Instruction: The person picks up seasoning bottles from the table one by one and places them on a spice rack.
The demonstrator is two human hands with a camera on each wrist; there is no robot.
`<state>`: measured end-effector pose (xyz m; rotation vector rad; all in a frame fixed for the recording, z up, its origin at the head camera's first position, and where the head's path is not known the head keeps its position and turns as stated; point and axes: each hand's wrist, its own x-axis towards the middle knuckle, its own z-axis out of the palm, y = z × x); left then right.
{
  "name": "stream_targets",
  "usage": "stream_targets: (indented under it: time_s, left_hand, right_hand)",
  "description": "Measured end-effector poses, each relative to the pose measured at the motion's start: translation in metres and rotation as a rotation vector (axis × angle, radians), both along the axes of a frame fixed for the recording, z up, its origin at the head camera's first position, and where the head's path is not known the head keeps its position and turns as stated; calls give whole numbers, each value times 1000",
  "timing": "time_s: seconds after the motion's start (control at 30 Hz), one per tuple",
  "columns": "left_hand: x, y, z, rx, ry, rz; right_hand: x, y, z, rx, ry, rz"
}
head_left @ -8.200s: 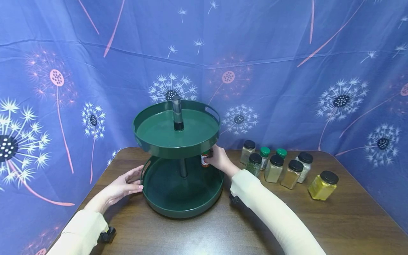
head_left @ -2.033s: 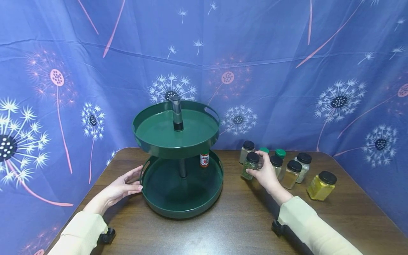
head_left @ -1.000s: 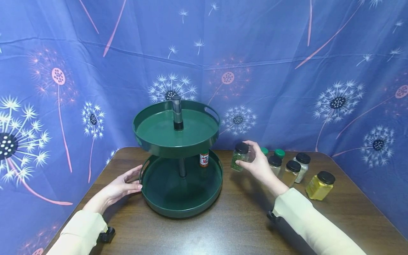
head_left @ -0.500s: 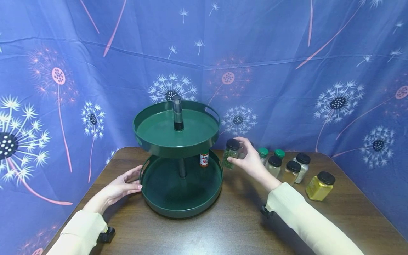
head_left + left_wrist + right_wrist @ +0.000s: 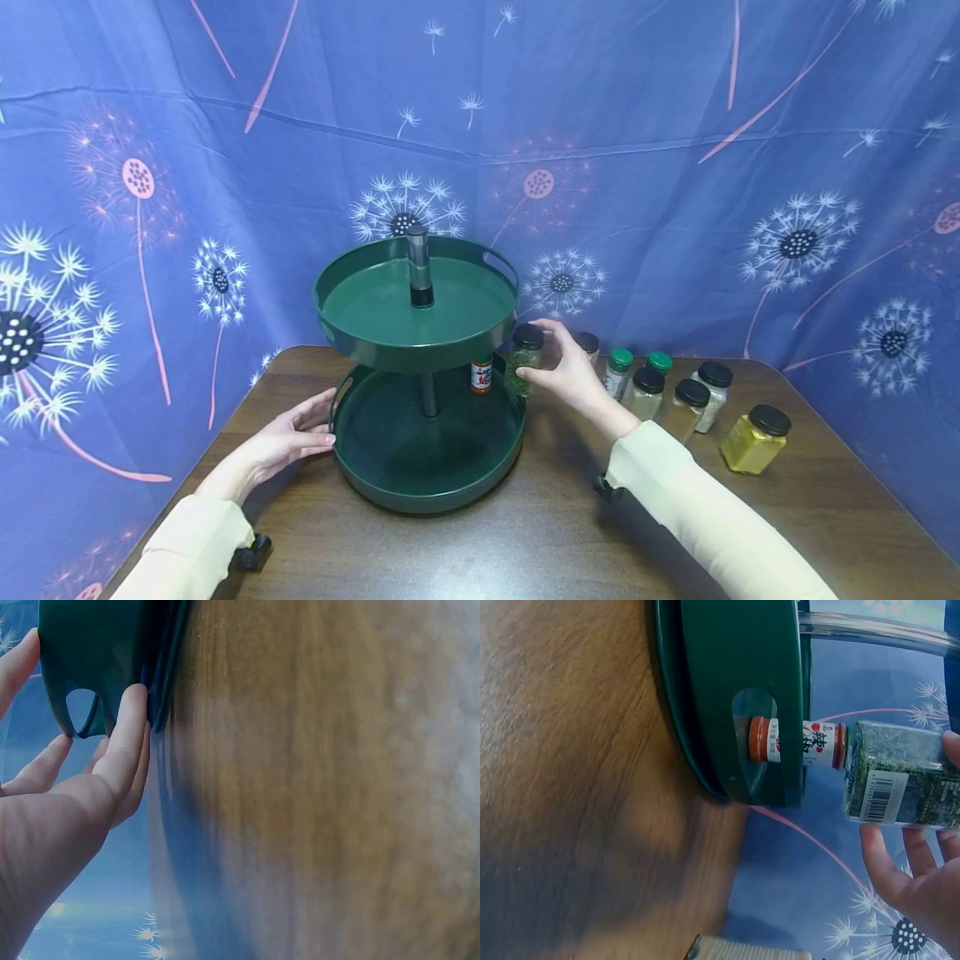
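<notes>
A two-tier green tray stand (image 5: pixel 427 458) stands on the wooden table. My left hand (image 5: pixel 281 442) touches the lower tray's left side with extended fingers, close to its handle cutout; the left wrist view shows the fingertips (image 5: pixel 135 694) against the wall. My right hand (image 5: pixel 573 383) holds a clear jar of green herbs (image 5: pixel 519 367) with a black lid, thumb on one side and fingers on the other. The jar is raised over the lower tray's right rim, below the upper tray's edge. Beside it, a small red-and-white spice bottle (image 5: pixel 821 744) stands inside the lower tray.
Right of my right hand stand several spice jars, among them a green-capped shaker (image 5: pixel 618 375), a tan-filled jar (image 5: pixel 685 408) and a yellow jar (image 5: pixel 755 442) farther right. The upper tray (image 5: pixel 375 312) overhangs the lower one. A blue dandelion-print cloth (image 5: pixel 645 208) hangs behind the table.
My right hand has let go of the small spice bottle in the lower tray, gripped the herb jar among the others, and carried it left to the tray's rim. My left hand stays put.
</notes>
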<state>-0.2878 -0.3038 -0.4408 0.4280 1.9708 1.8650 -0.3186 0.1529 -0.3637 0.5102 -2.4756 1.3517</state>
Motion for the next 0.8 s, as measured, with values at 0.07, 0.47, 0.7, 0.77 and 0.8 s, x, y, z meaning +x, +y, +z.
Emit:
stream_targets:
  time_s: [0.07,0.47,0.7,0.77,0.8]
  left_hand:
    - [0,0,0,0,1,-1]
    - [0,1,1,5,-5,6]
    - [1,1,1,0,-12,13]
    - [1,1,2,0,-12,11]
    - [1,1,2,0,-12,9]
  right_hand:
    - [0,-3,-1,4,0,8]
    - [-5,-16,-15,28,9,44]
    - [-7,-19,-26,56,-3,57]
    - [-7,-20,-28,53,-4,57]
    - [-7,-20,-29,50,-8,59]
